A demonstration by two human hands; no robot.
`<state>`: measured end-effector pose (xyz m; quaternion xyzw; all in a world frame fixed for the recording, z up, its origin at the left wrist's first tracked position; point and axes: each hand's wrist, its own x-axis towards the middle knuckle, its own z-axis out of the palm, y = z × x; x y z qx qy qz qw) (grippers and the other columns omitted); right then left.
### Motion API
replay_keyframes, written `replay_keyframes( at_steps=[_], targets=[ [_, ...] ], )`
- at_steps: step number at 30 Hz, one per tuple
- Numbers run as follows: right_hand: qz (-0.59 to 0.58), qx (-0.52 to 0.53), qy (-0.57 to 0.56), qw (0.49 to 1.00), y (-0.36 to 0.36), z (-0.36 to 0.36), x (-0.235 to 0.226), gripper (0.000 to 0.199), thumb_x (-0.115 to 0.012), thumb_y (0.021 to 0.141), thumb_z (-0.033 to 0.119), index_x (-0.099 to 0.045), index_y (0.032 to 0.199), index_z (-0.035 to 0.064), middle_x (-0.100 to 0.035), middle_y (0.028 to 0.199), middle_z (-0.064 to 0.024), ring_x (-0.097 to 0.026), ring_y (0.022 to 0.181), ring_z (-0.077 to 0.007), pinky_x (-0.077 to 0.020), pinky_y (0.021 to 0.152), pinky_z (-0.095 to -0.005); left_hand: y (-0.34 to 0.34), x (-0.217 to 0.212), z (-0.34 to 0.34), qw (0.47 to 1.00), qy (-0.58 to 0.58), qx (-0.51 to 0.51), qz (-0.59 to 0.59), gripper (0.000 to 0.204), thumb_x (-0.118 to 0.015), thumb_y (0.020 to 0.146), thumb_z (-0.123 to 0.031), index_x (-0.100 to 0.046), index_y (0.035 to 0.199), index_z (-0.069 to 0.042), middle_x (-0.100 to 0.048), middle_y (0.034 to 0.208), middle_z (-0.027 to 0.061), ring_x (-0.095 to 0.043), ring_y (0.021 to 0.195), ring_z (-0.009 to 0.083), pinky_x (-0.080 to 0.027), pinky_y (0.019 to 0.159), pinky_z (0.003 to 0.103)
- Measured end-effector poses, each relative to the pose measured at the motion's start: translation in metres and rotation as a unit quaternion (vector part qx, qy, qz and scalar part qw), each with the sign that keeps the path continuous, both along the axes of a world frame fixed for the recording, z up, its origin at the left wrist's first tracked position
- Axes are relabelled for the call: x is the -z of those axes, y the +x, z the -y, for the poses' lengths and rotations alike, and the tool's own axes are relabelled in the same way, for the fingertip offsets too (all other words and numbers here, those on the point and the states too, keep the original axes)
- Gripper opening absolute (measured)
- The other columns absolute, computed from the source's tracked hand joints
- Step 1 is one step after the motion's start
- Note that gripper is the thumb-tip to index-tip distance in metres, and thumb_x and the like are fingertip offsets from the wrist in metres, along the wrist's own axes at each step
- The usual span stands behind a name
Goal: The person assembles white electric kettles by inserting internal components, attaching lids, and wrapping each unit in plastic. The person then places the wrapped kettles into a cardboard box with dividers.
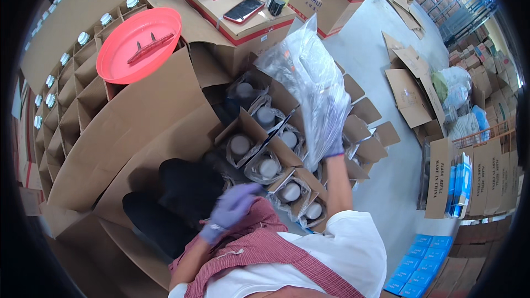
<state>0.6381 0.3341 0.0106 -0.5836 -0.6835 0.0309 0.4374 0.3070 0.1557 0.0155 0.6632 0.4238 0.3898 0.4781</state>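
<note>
Bright daylight from upper right; fisheye bending, dark vignette at rim; left hand point(232, 205) motion-blurred.

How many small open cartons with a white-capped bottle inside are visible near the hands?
6: upper one, left one, centre, lower centre, and two nearest the person. More may be hidden behind the plastic bag.

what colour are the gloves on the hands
Purple, on both the left hand and the right hand; head view.
</note>
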Motion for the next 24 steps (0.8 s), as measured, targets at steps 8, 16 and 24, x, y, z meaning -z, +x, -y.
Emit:
replay_keyframes(
  at_steps=[8, 16, 24],
  targets=[
    [-0.307, -0.029, -0.286, 0.907, 0.071, -0.202, 0.044, 0.045, -0.056, 0.095, 0.024, -0.042, 0.134, 0.0073, -0.052, 0.129, -0.0230, -0.060, 0.109, -0.0362, -0.0527, 0.090, -0.0453, -0.261, 0.029, 0.127, 0.736, -0.047, -0.675, -0.024, 0.040, -0.047, 0.103, -0.017, -0.053, 0.136, 0.005, -0.057, 0.137, 0.0143, -0.054, 0.125, 0.0213, -0.038, 0.108, 0.033],
    [0.232, 0.035, -0.305, 0.923, -0.004, -0.320, 0.091, 0.044, -0.044, 0.097, 0.033, -0.049, 0.132, 0.0069, -0.057, 0.127, -0.0306, -0.055, 0.121, -0.0441, -0.0446, 0.103, -0.0494, -0.283, 0.156, 0.365, 0.492, -0.438, -0.653, -0.374, 0.086, -0.073, 0.087, -0.038, -0.030, 0.151, -0.001, -0.047, 0.142, 0.0266, -0.053, 0.123, 0.0378, -0.047, 0.101, 0.044],
    [0.108, -0.147, -0.193, 0.964, 0.013, -0.337, 0.120, 0.033, -0.048, 0.101, 0.018, -0.062, 0.126, 0.0008, -0.067, 0.115, -0.0091, -0.061, 0.102, -0.0207, -0.0476, 0.095, -0.0330, -0.235, 0.145, 0.423, 0.532, -0.414, -0.714, -0.190, 0.064, -0.065, 0.093, -0.031, -0.043, 0.142, 0.003, -0.053, 0.139, 0.0208, -0.059, 0.118, 0.0313, -0.050, 0.097, 0.038]
  ],
)
